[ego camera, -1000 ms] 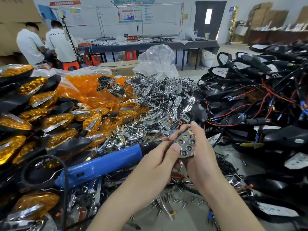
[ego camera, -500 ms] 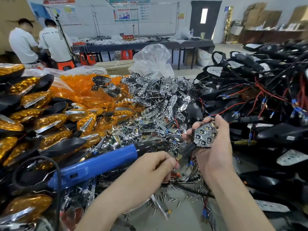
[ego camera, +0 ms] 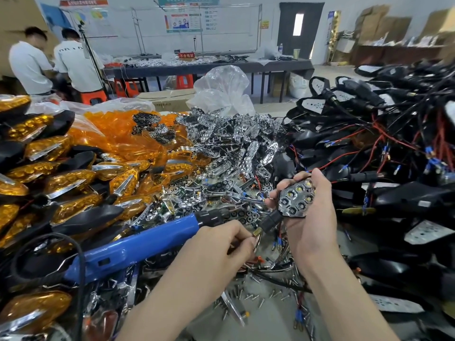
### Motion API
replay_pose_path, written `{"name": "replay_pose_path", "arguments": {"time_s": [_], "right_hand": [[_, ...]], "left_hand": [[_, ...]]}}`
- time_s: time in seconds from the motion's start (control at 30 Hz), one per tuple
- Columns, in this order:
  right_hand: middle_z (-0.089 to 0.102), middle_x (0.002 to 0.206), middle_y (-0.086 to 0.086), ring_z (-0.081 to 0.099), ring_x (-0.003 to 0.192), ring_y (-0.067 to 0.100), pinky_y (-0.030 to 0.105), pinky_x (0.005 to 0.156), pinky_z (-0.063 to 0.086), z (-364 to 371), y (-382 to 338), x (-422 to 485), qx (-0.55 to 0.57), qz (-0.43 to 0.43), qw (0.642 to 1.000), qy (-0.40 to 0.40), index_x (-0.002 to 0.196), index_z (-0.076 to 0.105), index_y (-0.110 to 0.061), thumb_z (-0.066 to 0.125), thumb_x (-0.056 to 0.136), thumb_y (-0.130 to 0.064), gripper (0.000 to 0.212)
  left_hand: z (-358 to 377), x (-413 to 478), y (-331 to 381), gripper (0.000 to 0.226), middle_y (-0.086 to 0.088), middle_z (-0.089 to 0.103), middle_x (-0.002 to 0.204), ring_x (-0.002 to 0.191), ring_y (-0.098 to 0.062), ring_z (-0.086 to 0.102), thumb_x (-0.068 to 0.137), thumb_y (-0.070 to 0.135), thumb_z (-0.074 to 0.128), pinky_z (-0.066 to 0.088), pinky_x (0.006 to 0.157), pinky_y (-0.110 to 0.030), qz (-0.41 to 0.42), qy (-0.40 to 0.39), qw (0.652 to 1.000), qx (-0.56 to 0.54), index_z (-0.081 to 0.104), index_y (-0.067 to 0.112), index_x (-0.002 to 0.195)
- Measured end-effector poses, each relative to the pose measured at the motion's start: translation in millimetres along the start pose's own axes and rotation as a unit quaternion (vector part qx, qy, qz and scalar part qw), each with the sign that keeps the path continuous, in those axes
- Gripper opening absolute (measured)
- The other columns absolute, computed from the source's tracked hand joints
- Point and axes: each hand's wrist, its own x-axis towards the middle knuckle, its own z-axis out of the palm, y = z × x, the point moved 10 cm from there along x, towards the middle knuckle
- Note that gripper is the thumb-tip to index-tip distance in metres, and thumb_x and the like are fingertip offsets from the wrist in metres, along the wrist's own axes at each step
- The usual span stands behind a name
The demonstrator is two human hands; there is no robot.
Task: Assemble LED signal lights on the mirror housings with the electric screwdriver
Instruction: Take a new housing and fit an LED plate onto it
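My right hand (ego camera: 312, 227) grips an LED signal light (ego camera: 295, 200), a chrome reflector with several round LED cells facing up, at centre right. A short black stem (ego camera: 270, 221) runs from its lower left corner toward my left hand (ego camera: 216, 244). The left fingertips pinch a small brass-coloured part (ego camera: 253, 234) at the end of that stem. The blue electric screwdriver (ego camera: 138, 247) lies on the pile just behind my left hand, its black nose pointing right; neither hand holds it.
Amber-lensed finished lights (ego camera: 56, 183) are heaped at the left, loose chrome reflectors (ego camera: 236, 143) in the middle, black mirror housings with red and black wires (ego camera: 384, 153) at the right. Loose screws (ego camera: 256, 297) lie below my hands. Two people (ego camera: 54, 62) stand at a far table.
My right hand carried the LED light to the right, away from my left hand, uncovering the black stem. My left hand dropped slightly and now pinches the stem's brass end.
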Motion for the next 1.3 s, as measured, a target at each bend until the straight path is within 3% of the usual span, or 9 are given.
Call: {"name": "replay_pose_path", "arguments": {"time_s": [0.17, 0.33, 0.5, 0.63, 0.83, 0.97, 1.1, 1.2, 1.3], "right_hand": [[0.062, 0.071, 0.004, 0.061, 0.062, 0.022, 0.033, 0.056, 0.055, 5.3, -4.5, -1.0, 0.003, -0.014, 1.0, -0.01, 0.077, 0.061, -0.022, 0.046, 0.104, -0.04, 0.035], [0.062, 0.072, 0.005, 0.061, 0.062, 0.023, 0.035, 0.056, 0.055, 4.0, -5.8, -1.3, -0.003, -0.017, 1.0, -0.008, 0.079, 0.059, -0.022, 0.048, 0.101, -0.042, 0.032], [0.063, 0.072, 0.006, 0.061, 0.059, 0.025, 0.036, 0.053, 0.053, 3.6, -2.1, -1.4, -0.011, -0.004, 1.0, 0.006, 0.079, 0.059, -0.022, 0.047, 0.105, -0.042, 0.035], [0.067, 0.075, 0.006, 0.069, 0.066, 0.027, 0.035, 0.06, 0.058, 1.7, -3.9, -2.4, -0.029, -0.008, 0.999, 0.018, 0.086, 0.057, -0.018, 0.042, 0.109, -0.039, 0.035], [0.073, 0.081, 0.007, 0.075, 0.086, 0.029, 0.034, 0.073, 0.061, 21.1, 11.8, -13.2, -0.052, 0.021, 0.998, -0.032, 0.078, 0.066, -0.025, 0.044, 0.106, -0.043, 0.04], [0.076, 0.089, 0.008, 0.074, 0.092, 0.026, 0.041, 0.082, 0.059, 41.4, 34.5, -25.5, -0.105, 0.051, 0.989, -0.09, 0.071, 0.069, -0.034, 0.048, 0.097, -0.048, 0.037], [0.076, 0.09, 0.002, 0.072, 0.085, 0.025, 0.034, 0.052, 0.053, 47.4, 40.8, -30.2, -0.13, 0.085, 0.98, -0.123, 0.073, 0.069, -0.034, 0.046, 0.095, -0.055, 0.039], [0.076, 0.097, 0.0, 0.07, 0.085, 0.027, 0.035, 0.051, 0.051, 47.2, 42.3, -30.3, -0.158, 0.082, 0.975, -0.131, 0.079, 0.068, -0.034, 0.047, 0.096, -0.058, 0.036], [0.076, 0.1, 0.0, 0.07, 0.086, 0.026, 0.036, 0.056, 0.051, 47.9, 42.0, -29.6, -0.176, 0.069, 0.973, -0.133, 0.083, 0.067, -0.034, 0.049, 0.094, -0.061, 0.034]], "left_hand": [[-2.7, 0.6, 0.2, 0.025, 0.021, 0.069, 0.081, 0.07, -0.003, 0.063, 0.091, 0.055, 0.043, 0.053, 0.068, -0.03, 0.007, 0.024, 0.999, 0.033, 0.059, 0.036, 0.088], [-0.9, 0.9, 0.8, 0.021, 0.02, 0.065, 0.072, 0.052, -0.005, 0.05, 0.099, 0.048, 0.046, 0.034, 0.05, -0.019, 0.014, 0.019, 1.0, 0.013, 0.058, 0.038, 0.084], [-1.8, 1.1, -0.4, 0.019, 0.026, 0.065, 0.076, 0.052, -0.001, 0.052, 0.1, 0.042, 0.048, 0.036, 0.05, -0.014, 0.015, 0.021, 1.0, 0.013, 0.057, 0.038, 0.083], [-6.9, 1.4, -1.9, 0.019, 0.019, 0.067, 0.074, 0.05, 0.001, 0.051, 0.1, 0.044, 0.046, 0.038, 0.048, -0.014, 0.016, 0.032, 0.999, -0.022, 0.059, 0.042, 0.086], [-17.0, 1.5, 3.7, 0.031, 0.038, 0.063, 0.099, 0.088, 0.011, 0.062, 0.088, 0.07, 0.036, 0.044, 0.072, -0.005, 0.019, 0.075, 0.99, -0.114, 0.055, 0.053, 0.106], [-7.9, 2.9, 8.1, 0.024, 0.03, 0.067, 0.082, 0.072, 0.007, 0.064, 0.094, 0.062, 0.043, 0.046, 0.061, -0.011, 0.018, 0.041, 0.99, -0.136, 0.057, 0.049, 0.108], [-6.6, 4.1, -2.9, 0.015, 0.01, 0.067, 0.066, 0.055, -0.001, 0.057, 0.098, 0.051, 0.048, 0.046, 0.058, -0.022, -0.037, 0.017, 0.976, -0.214, 0.061, 0.049, 0.092], [-5.5, 4.4, -10.2, 0.017, -0.011, 0.07, 0.076, 0.057, -0.011, 0.053, 0.1, 0.043, 0.052, 0.043, 0.061, -0.034, -0.077, 0.023, 0.964, -0.254, 0.064, 0.04, 0.089], [-4.7, 3.8, -13.1, 0.012, -0.022, 0.066, 0.081, 0.059, -0.013, 0.051, 0.1, 0.037, 0.056, 0.042, 0.055, -0.028, -0.097, 0.022, 0.947, -0.306, 0.066, 0.033, 0.097]]}}
